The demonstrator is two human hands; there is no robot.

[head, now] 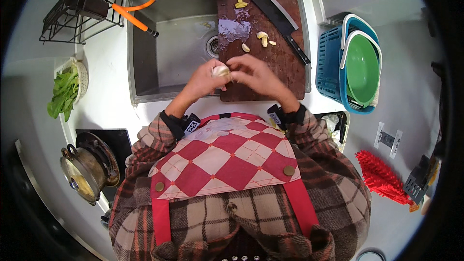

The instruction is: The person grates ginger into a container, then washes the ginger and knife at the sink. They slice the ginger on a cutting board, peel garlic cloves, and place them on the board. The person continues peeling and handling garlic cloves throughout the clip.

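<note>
A garlic bulb is gripped in my left hand, over the near left part of a wet wooden cutting board. The fingers of my right hand touch the bulb's right side; whether they pinch a piece of it is hidden. Just beyond my hands lie a single garlic clove and a small group of cloves. Farther back on the board are yellowish pieces, perhaps sliced ginger. A cleaver rests along the board's right side, its black handle pointing towards me.
The board covers the right part of a steel sink. An orange hose hangs over the sink's left side, near a black wire rack. Leafy greens fill a basket at left, with a lidded pot nearer. Blue basket and green basin stand right.
</note>
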